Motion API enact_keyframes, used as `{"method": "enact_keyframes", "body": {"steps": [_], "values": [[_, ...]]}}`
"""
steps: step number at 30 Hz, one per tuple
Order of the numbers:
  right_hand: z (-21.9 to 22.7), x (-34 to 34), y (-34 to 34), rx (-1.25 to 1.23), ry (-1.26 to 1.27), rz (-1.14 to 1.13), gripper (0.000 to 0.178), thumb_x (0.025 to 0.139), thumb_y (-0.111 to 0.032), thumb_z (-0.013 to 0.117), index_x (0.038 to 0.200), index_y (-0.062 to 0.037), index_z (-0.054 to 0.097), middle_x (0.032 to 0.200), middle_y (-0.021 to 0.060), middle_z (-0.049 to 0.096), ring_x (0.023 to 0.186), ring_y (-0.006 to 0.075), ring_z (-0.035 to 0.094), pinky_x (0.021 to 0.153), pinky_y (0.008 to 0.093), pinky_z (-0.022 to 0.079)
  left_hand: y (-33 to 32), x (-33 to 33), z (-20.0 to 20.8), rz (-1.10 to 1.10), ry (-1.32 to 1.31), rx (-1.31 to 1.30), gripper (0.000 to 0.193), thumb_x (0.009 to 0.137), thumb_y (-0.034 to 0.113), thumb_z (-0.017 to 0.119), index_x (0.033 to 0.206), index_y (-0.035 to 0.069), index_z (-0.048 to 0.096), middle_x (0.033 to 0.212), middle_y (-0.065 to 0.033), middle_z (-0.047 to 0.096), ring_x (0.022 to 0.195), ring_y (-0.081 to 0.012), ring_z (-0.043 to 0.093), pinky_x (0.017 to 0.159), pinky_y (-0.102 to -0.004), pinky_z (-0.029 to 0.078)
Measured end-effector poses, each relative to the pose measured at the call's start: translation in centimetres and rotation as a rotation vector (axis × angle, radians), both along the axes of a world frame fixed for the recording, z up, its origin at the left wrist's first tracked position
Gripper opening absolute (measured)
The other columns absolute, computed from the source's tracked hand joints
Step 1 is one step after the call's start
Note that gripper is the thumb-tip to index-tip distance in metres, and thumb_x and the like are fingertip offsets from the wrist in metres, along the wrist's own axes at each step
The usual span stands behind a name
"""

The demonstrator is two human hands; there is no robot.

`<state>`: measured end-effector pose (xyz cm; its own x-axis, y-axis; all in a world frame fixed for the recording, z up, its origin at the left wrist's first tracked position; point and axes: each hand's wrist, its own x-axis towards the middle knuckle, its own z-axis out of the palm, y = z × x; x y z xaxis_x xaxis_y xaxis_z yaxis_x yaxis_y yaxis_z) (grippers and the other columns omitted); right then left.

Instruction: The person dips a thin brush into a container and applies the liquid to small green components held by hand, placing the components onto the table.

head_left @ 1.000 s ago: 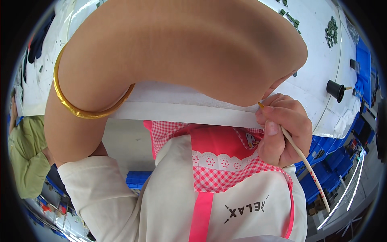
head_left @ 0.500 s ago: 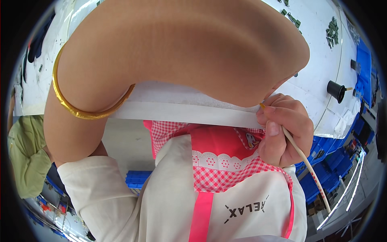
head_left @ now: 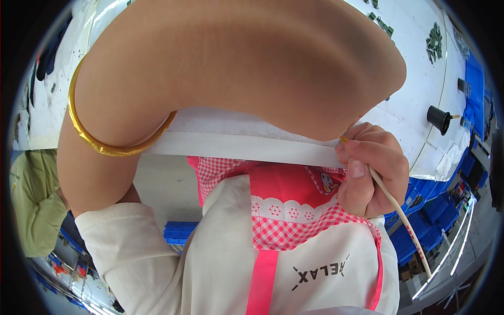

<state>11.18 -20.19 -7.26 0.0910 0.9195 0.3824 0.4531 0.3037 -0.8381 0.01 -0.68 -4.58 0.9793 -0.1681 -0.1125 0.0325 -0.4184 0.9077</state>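
Observation:
My left arm, with a gold bangle (head_left: 113,151) around it, bends up from the lower left. My left hand (head_left: 294,63) looms very large across the upper middle; its fingers are hidden. Below its right end, my right hand (head_left: 375,170) is closed in a pinch around a thin brush (head_left: 401,214). The brush has a slim cream handle with red marks that slants down to the right. An amber-coloured end shows above the fingertips, close under my left hand. Whatever lies behind the left hand cannot be seen.
A white-topped table (head_left: 404,123) carries a heap of small dark green parts (head_left: 434,43), with several more nearby (head_left: 383,25). A black cup (head_left: 438,119) with a stick in it stands at the right. Blue bins (head_left: 438,218) are beyond. Someone in green (head_left: 35,202) is at the left.
Both hands have shifted very slightly to the right in the view. The right hand keeps the same grip on the brush.

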Motion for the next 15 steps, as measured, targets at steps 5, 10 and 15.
{"method": "enact_keyframes", "body": {"steps": [5, 10, 15], "values": [[-0.03, -0.14, 0.01, 0.01, 0.026, -0.009, 0.019, 0.078, 0.01, 0.055, 0.095, 0.0025, 0.055, 0.066, 0.0082, 0.052, 0.054, 0.0216, 0.052, 0.052, 0.0331, 0.046, 0.27, -0.5, 0.22, 0.007, 0.006, 0.004, 0.012, 0.078, 0.006, 0.058, 0.084, -0.001, 0.065, 0.07, -0.0105, 0.063, 0.063, -0.0189, 0.059, 0.059, -0.0292, 0.047], [0.03, -0.08, 0.21, 0.007, -0.007, -0.013, 0.02, 0.077, 0.01, 0.055, 0.095, 0.0023, 0.056, 0.066, 0.0084, 0.053, 0.055, 0.0219, 0.053, 0.052, 0.0328, 0.046, 0.2, 0.1, -0.01, -0.008, -0.004, 0.0, 0.012, 0.079, 0.006, 0.058, 0.085, -0.002, 0.065, 0.07, -0.0105, 0.063, 0.063, -0.0188, 0.059, 0.059, -0.029, 0.047], [-0.04, -0.14, 0.14, 0.002, -0.021, -0.008, 0.021, 0.076, 0.01, 0.055, 0.095, 0.002, 0.056, 0.066, 0.0084, 0.053, 0.055, 0.0222, 0.054, 0.052, 0.0327, 0.047, 0.13, -0.02, 0.07, -0.006, -0.003, 0.005, 0.012, 0.079, 0.006, 0.058, 0.085, -0.002, 0.065, 0.07, -0.0105, 0.064, 0.063, -0.0186, 0.059, 0.059, -0.0288, 0.047]]}}
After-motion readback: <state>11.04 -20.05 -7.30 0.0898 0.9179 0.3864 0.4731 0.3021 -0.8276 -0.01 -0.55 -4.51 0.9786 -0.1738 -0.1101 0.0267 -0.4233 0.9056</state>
